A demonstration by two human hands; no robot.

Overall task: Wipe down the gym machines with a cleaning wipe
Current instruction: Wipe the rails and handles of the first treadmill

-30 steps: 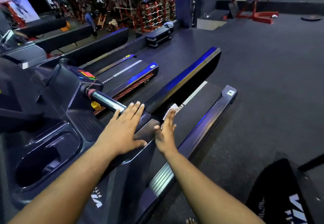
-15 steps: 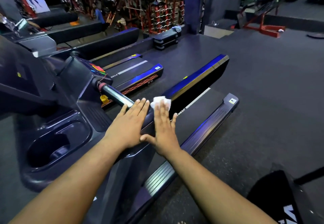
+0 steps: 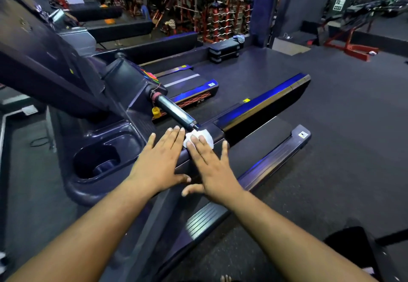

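Note:
A dark treadmill [image 3: 106,140] fills the left and middle of the head view. Its handrail arm [image 3: 217,131] runs away from me, with a shiny metal grip [image 3: 174,111] ahead of it. My left hand [image 3: 159,162] lies flat on the arm with fingers spread, holding nothing. My right hand [image 3: 209,167] lies flat just to its right and presses a white cleaning wipe [image 3: 204,138] onto the arm. The wipe sticks out from under my fingertips, next to the end of the metal grip.
A cup holder recess [image 3: 97,160] sits in the console tray at the left. The treadmill belt [image 3: 260,140] and side rail [image 3: 273,160] lie below to the right. Another treadmill [image 3: 189,85] stands behind. Dumbbell racks [image 3: 220,19] and a red machine [image 3: 351,47] are at the back.
My right hand has come up from the side of the arm onto its top and slid the wipe forward to the end of the metal grip. The left hand has stayed flat on the arm.

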